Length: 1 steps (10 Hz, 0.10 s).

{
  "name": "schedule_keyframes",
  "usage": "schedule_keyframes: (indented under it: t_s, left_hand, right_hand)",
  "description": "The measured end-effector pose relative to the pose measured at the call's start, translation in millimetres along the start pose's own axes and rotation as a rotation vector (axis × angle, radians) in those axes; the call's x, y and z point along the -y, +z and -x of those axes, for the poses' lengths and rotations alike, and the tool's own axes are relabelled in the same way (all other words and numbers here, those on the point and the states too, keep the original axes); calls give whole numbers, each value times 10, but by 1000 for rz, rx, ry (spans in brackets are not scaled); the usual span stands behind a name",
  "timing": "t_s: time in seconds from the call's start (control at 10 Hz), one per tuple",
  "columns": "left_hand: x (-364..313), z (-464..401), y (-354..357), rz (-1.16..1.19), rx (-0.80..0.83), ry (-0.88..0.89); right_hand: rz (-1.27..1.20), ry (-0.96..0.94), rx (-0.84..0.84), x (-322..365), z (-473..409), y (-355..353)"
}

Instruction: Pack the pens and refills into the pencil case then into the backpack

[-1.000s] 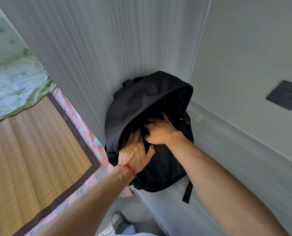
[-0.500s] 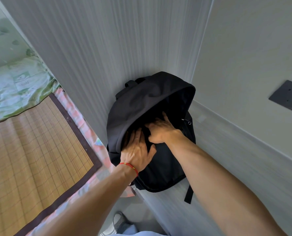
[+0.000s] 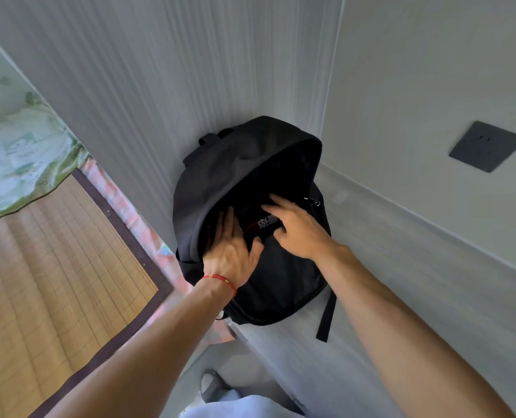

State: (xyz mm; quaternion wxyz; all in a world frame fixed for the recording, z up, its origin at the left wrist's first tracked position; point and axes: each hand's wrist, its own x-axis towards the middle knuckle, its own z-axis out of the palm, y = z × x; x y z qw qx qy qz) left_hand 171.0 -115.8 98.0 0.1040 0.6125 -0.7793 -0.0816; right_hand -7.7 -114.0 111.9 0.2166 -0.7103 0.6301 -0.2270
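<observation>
White printed characters, partly hidden and unreadable, on a dark item (image 3: 258,226) inside the open backpack (image 3: 235,176)

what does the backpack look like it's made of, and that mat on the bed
Backpack: looks like black woven synthetic fabric, matte, soft; its top flap folds and slumps. Mat: likely bamboo or straw slats, tan, stitched in a grid, with a dark cloth border.
</observation>
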Motion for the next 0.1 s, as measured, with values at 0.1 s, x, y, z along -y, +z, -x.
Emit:
schedule_keyframes:
  t_s: [0.1]
  left_hand:
    - [-168, 204, -163, 180, -60, 36]
  right_hand:
    - [-128, 29, -129, 21, 219, -71]
